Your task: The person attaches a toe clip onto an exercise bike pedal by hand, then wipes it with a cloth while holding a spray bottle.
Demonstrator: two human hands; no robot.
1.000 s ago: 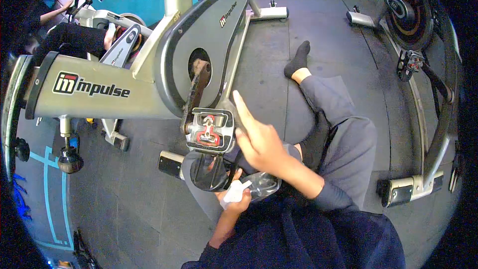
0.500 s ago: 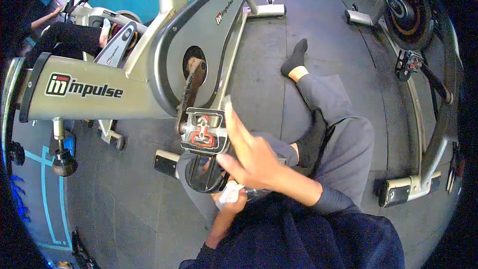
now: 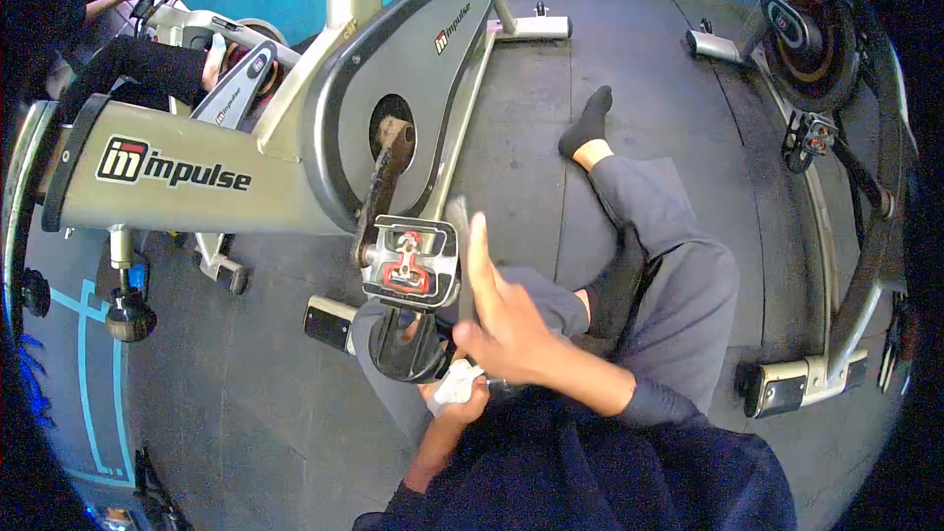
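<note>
Left of your right hand, the silver-and-black, red-fitted metal pedal blocks you; ahead, you can pass over flat dark-grey flooring; your 2 grey-trousered legs obstruct below.

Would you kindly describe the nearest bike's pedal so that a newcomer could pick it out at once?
Find the large silver Impulse bike filling the upper left, then follow its rusty crank arm downward. The pedal is at the lower end, beside the right hand. Its red-marked metal centre sets it apart from the black cage beneath.
</note>
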